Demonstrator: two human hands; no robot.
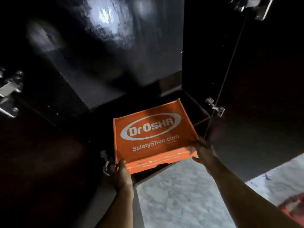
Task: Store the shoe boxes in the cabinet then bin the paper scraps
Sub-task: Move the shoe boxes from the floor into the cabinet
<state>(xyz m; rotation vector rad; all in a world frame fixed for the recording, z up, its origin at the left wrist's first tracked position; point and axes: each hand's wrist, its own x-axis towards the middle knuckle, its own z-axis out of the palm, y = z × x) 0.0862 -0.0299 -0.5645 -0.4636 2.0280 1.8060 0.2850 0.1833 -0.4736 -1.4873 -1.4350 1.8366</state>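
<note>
An orange shoe box (153, 135) with a white oval logo on its lid sits half inside the dark open cabinet (194, 106), its near end sticking out over the floor. My left hand (120, 173) grips the box's near left corner, thumb on the lid. At the near right corner my right hand (203, 152) holds the box with its fingers on the lid edge. The far end of the box lies in shadow.
Both glossy black cabinet doors stand open: the left door (41, 145) and the right door (256, 96), each with metal hinges (215, 107). Pale marbled floor (181, 195) lies below my arms. A blurred red object (294, 206) sits at the lower right.
</note>
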